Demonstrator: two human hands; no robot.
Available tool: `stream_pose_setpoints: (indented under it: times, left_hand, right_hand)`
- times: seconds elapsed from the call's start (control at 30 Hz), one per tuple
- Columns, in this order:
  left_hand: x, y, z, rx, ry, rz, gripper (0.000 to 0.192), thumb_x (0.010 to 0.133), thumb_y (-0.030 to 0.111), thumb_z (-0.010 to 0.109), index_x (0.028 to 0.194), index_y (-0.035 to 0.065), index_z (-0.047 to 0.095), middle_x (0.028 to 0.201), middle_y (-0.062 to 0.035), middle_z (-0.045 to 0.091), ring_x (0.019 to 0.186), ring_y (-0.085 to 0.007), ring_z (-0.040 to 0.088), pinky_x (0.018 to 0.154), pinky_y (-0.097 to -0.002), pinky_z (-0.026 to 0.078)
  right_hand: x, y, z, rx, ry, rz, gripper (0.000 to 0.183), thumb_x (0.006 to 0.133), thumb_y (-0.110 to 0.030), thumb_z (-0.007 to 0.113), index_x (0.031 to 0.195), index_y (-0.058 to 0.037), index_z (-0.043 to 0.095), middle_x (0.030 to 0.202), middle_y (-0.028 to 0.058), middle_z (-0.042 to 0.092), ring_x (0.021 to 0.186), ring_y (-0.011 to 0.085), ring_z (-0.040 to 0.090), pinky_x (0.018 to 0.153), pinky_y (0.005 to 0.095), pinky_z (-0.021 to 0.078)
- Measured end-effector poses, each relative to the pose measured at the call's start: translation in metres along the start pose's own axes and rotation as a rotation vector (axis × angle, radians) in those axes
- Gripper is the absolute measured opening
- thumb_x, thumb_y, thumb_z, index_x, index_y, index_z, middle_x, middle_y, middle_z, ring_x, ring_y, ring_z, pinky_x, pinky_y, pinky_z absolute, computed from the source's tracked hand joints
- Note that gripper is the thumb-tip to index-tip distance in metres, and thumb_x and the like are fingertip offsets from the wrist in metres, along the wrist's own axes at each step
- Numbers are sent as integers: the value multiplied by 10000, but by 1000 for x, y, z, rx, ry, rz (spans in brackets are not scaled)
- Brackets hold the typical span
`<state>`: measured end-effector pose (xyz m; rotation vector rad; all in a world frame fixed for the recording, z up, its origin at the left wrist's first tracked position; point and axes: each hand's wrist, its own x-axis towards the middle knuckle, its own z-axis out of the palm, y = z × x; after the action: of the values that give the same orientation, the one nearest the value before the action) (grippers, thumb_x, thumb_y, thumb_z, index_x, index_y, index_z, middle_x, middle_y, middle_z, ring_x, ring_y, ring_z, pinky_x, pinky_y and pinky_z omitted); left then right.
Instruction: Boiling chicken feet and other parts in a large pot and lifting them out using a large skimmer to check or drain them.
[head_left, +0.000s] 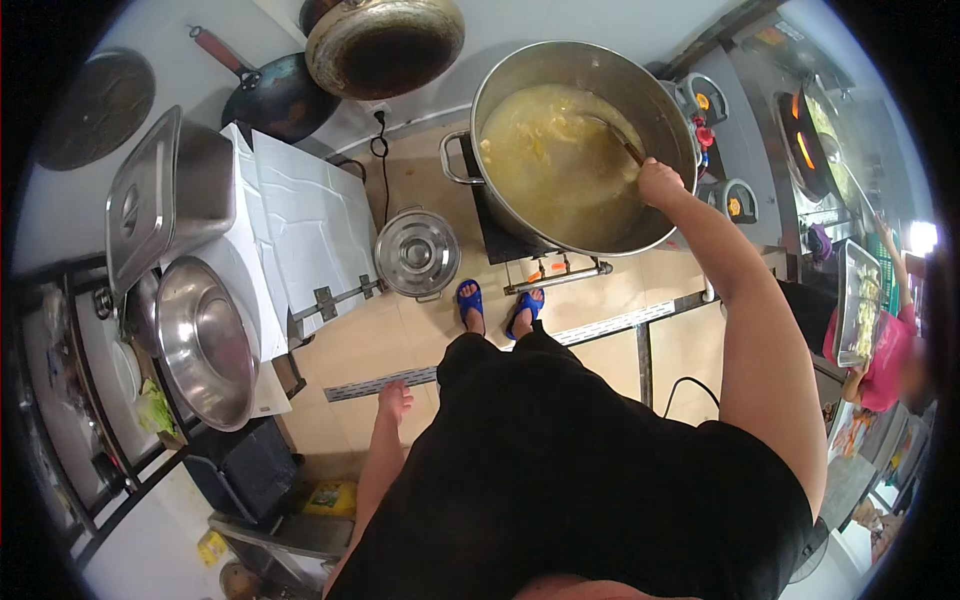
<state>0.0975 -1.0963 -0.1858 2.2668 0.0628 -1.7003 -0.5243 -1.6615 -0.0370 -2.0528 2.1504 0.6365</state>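
Note:
My right hand (661, 182) grips the brown handle of a ladle (625, 142) at the right side of a large stainless-steel stockpot (585, 56). The ladle's metal head dips into cloudy yellowish broth (559, 172), where pale bits float. The pot stands on a dark low burner stand (491, 225) with gas pipes and valves at its front. Down at my left side hangs my left hand (396, 399), away from everything, its fingers loosely apart with nothing in them.
A lidded steel pot (417, 252) stands on the floor left of the burner. At left, a steel basin (206, 343) and a steel container (202, 180) sit by a white cabinet (315, 217). Gas cylinders (739, 201) stand right. Beyond, a co-worker (885, 352) holds a food tray near a flaming wok.

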Motion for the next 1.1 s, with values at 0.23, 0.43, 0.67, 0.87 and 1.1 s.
stream_pose_setpoints:
  times: [0.23, 0.43, 0.67, 0.87, 1.1]
  left_hand:
    - [0, 6, -23, -24, -38, 94, 455, 1090, 399, 569, 1428, 96, 587, 1106, -79, 662, 903, -222, 668, 734, -376, 539]
    - [4, -40, -36, -39, -32, -31, 461, 1091, 411, 560, 1433, 103, 589, 1146, -80, 668, 943, -241, 679, 780, -419, 549]
    - [1, -85, -50, -27, -64, -210, 446, 1103, 401, 549, 1442, 118, 609, 1165, -89, 689, 981, -273, 712, 827, -465, 574]
    - [0, -89, -54, -109, 3, -94, 407, 1101, 399, 559, 1406, 142, 636, 1125, -57, 695, 868, -236, 715, 735, -412, 572]
    - [-3, -83, -56, 177, -44, 93, 311, 1095, 372, 581, 1321, 169, 648, 984, -1, 664, 753, -176, 660, 661, -358, 535]
  right_hand:
    - [4, -24, -27, -200, -736, -229, 369, 944, -104, 505, 800, 33, 815, 758, 188, 786, 768, 337, 815, 753, 522, 651]
    - [9, -19, -26, 25, -945, -196, 380, 1009, -184, 559, 740, 2, 753, 764, 153, 774, 653, 315, 736, 649, 469, 592]
    - [-11, -38, -28, 511, -1115, 26, 418, 1067, -177, 630, 670, -66, 562, 629, 101, 609, 568, 259, 639, 563, 430, 516]
    - [-16, -70, -37, 780, -1181, 211, 337, 1067, -152, 652, 757, -86, 538, 644, 36, 545, 531, 167, 567, 497, 339, 507]
    - [-20, -97, 5, 1162, -1314, 289, 281, 1043, -115, 688, 821, -102, 517, 664, -10, 525, 533, 87, 521, 472, 267, 492]
